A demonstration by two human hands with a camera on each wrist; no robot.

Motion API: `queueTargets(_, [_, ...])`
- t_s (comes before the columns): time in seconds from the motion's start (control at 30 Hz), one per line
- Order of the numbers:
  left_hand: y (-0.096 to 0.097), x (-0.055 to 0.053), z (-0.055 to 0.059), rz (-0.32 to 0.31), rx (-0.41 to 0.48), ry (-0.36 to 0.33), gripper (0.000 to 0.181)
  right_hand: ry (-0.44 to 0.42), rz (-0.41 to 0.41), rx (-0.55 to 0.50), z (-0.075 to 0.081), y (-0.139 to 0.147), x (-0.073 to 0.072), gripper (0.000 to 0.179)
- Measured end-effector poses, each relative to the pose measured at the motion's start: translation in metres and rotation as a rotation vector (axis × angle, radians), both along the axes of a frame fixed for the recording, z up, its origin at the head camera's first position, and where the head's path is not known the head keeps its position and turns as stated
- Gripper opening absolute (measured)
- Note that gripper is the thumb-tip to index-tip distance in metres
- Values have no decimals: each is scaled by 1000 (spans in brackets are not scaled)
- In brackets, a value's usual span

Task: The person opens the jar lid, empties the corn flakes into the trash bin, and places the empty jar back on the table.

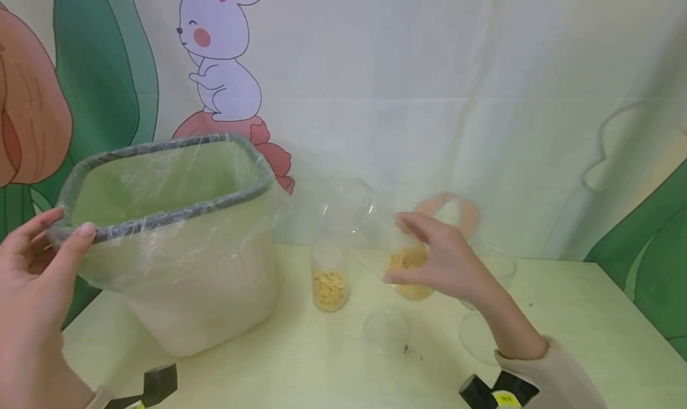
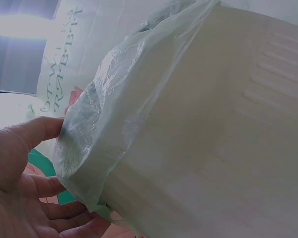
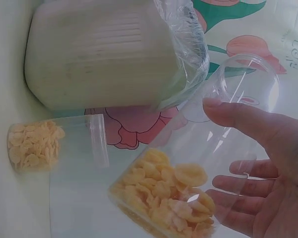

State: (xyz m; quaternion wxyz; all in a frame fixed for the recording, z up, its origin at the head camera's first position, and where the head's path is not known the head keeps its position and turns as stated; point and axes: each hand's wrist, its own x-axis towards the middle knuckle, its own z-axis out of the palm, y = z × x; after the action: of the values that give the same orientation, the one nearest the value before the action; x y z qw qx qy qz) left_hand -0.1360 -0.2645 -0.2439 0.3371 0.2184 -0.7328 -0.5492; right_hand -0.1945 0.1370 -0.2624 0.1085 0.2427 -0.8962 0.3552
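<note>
My left hand (image 1: 40, 290) pinches the near left corner of a pale trash bin's (image 1: 204, 301) dark rim, thumb in front and fingers behind. A thin clear bag (image 2: 121, 84) lines the bin and folds down over its outside. My right hand (image 1: 445, 257) grips a clear plastic jar (image 3: 188, 141) by its side. That jar leans with its uncovered mouth up and towards the bin, and yellow cornflakes (image 3: 164, 193) lie in its bottom. A second clear jar (image 1: 330, 285), partly filled with flakes, stands on the table between the bin and my right hand.
A clear round lid (image 1: 385, 331) lies on the table (image 1: 322, 367) in front of the jars, with small dark crumbs beside it. More clear plastic ware (image 1: 499, 263) stands behind my right forearm. A printed cloth (image 1: 429, 99) with a rabbit hangs behind the table.
</note>
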Motion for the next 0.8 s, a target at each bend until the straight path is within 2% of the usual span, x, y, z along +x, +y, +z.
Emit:
queueTargets(0.1, [0,-1,0,4,16,4,46,4,-1,13,5,-4,-2,85])
queueTargets(0.43, [1,-2,0,7,-12,35,45,26,32,18,23,-19,-9,85])
queueTargets(0.8, [-2,-4,-4,15,-46,23,47,64,4,85,42,-39,-17,88])
